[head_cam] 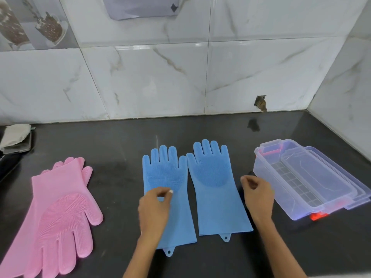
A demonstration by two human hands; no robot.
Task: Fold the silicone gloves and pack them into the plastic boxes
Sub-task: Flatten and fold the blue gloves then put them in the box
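Observation:
Two blue silicone gloves lie flat side by side on the black counter, fingers pointing away from me: the left blue glove (166,177) and the right blue glove (214,183). My left hand (153,209) hovers over the left glove's wrist part, fingers loosely curled, holding nothing. My right hand (258,195) hangs just right of the right glove, fingers loosely curled and empty. Clear plastic boxes (301,177) sit stacked at the right with loose lids on them. Pink gloves (60,213) lie overlapped at the left.
A marble-tiled wall runs behind the black counter (120,141) and along its right side. A folded grey cloth (15,135) rests on a dark object at the far left edge. A red clip (318,215) shows under the boxes' near corner.

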